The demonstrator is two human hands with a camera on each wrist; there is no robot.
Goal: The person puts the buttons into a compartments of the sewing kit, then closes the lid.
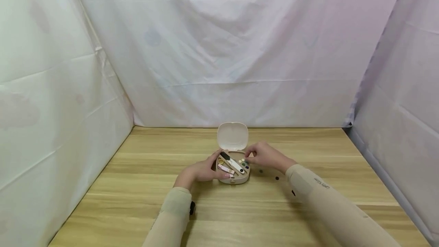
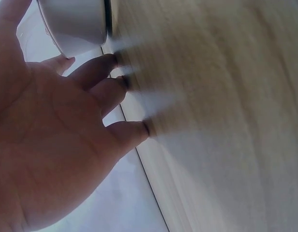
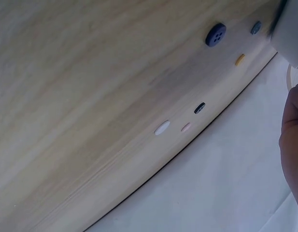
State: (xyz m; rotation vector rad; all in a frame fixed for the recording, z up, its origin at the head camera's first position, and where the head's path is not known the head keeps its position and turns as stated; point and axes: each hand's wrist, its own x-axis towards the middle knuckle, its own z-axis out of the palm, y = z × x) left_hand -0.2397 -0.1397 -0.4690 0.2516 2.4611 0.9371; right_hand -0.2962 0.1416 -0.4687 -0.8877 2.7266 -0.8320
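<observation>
A small cream box [image 1: 242,179] stands on the table with its lid [image 1: 233,136] raised. Inside lie a white-handled tool with a black end [image 1: 236,166], a pink-and-white strip [image 1: 226,169], a yellow ring-shaped piece [image 1: 221,161] and several buttons [image 1: 243,164] in the right compartment. My left hand [image 1: 202,170] holds the box from its left, thumb along the front rim; in the left wrist view other fingertips [image 2: 134,131] rest on the table. My right hand [image 1: 265,155] reaches over the right rim, thumb and finger pinched at the buttons; a button there is mostly hidden.
More loose buttons lie on the wooden table [image 1: 144,209] right of the box: a navy one [image 3: 216,35], a white one [image 3: 162,127], a black one [image 3: 199,108], a pink one [image 3: 186,127] and an orange one [image 3: 239,59]. White cloth [image 1: 219,56] hangs behind and on both sides.
</observation>
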